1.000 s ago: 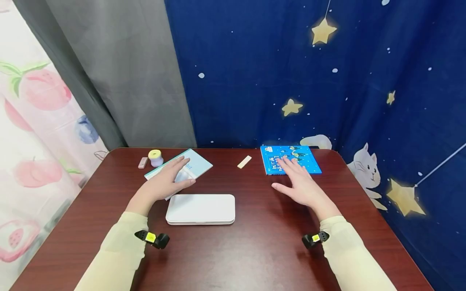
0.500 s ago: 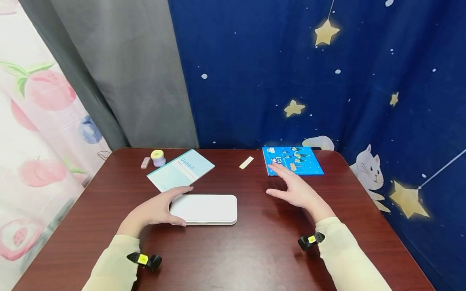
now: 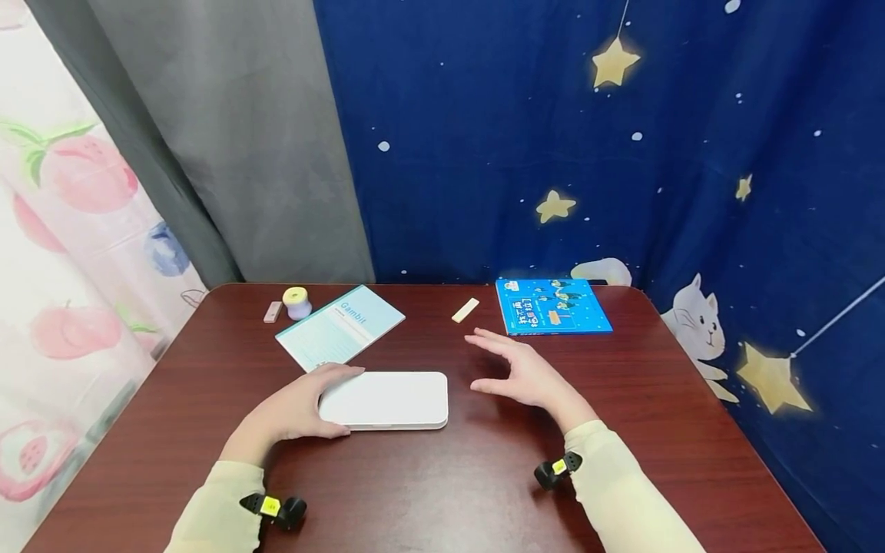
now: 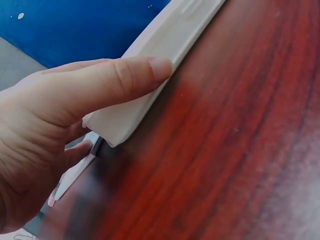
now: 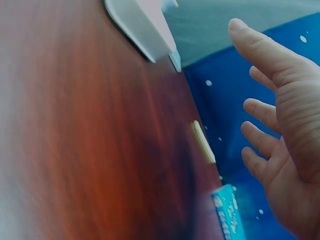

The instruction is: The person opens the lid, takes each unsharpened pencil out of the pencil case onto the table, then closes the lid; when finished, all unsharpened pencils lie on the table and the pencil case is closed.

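A white pencil case [image 3: 387, 399], flat with rounded corners, lies closed on the brown table. My left hand [image 3: 293, 407] holds its left end, thumb along the near side and fingers at the far side. In the left wrist view the thumb [image 4: 120, 82] presses against the case's side wall [image 4: 150, 65]. Apart from the case's right end, my right hand [image 3: 528, 372] hovers above the table with fingers spread and nothing in it. From the right wrist view, the case [image 5: 142, 25] appears beyond the right hand's thumb [image 5: 260, 47].
Behind the case lies a light blue "Gambit" notebook [image 3: 353, 319]. A yellow-and-lilac spool-shaped item [image 3: 297, 303] and a small pinkish block [image 3: 273, 312] sit at the back left. A cream strip [image 3: 465, 310] and a blue book [image 3: 553, 307] lie at the back right. Curtains [image 3: 484, 153] hang behind.
My left hand has come down from above the notebook and taken hold of the case's left end. The right hand has moved left, away from the blue book, toward the case.
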